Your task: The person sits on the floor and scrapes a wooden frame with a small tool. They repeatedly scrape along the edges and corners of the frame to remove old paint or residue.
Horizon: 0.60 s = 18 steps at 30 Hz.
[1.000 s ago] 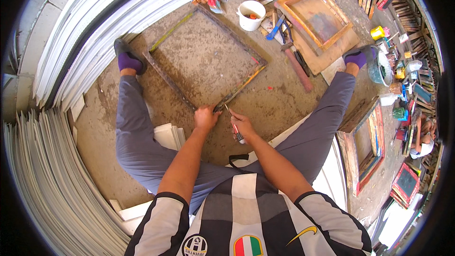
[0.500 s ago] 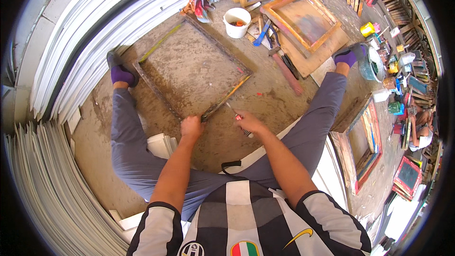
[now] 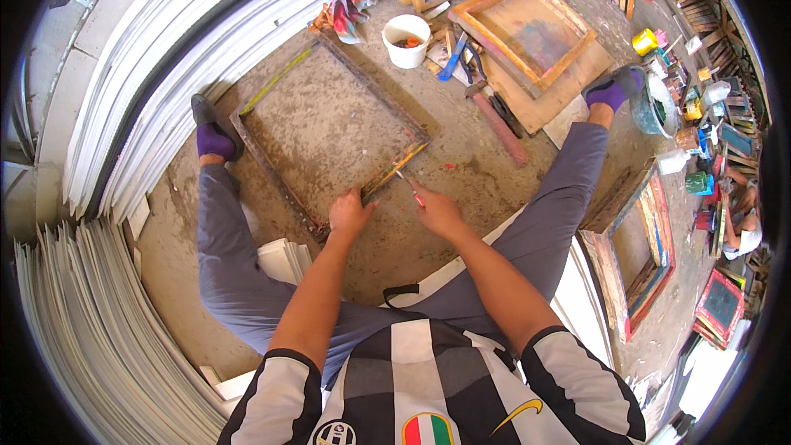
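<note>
— So, where's the frame?
— Flat on the floor between the legs; left hand presses its near edge, fingers spread.
— And the right hand?
— Closed around a small red-handled tool at the frame's corner.

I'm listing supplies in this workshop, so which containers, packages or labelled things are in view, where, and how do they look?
White bucket: on the floor beyond the big frame, round, orange contents.
Yellow pot: far right, small, round.
Teal tub: by the right foot, round, with a pale lid.
Small jars and bottles: clustered along the right edge, mixed colours; any labels too small to tell.
</note>
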{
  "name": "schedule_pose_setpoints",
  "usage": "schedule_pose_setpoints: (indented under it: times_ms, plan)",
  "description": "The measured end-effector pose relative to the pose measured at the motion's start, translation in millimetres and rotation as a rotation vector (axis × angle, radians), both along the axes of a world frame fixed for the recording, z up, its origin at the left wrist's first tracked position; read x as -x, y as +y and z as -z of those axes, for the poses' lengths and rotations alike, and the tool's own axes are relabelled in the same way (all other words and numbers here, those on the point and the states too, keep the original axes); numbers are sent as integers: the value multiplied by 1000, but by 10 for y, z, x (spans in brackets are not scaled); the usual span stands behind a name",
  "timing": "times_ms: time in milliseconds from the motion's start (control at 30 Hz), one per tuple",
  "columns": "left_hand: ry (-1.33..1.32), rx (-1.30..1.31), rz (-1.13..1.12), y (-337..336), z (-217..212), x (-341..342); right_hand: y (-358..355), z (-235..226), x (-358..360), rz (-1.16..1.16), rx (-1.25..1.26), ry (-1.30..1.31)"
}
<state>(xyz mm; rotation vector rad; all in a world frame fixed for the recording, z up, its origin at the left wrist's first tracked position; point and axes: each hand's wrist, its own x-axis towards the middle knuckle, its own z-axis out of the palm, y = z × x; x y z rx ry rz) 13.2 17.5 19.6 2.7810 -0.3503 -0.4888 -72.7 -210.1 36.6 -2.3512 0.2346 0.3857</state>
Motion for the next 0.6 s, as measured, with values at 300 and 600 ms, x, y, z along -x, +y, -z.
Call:
schedule_pose_setpoints:
  times_ms: [300, 600]
  plan:
    - [-18, -23, 1, -1, 55, -10, -184, 253, -104, 266, 67, -19]
    - [-87, 27, 20, -85, 22, 82, 213, 58, 136, 146, -114, 45]
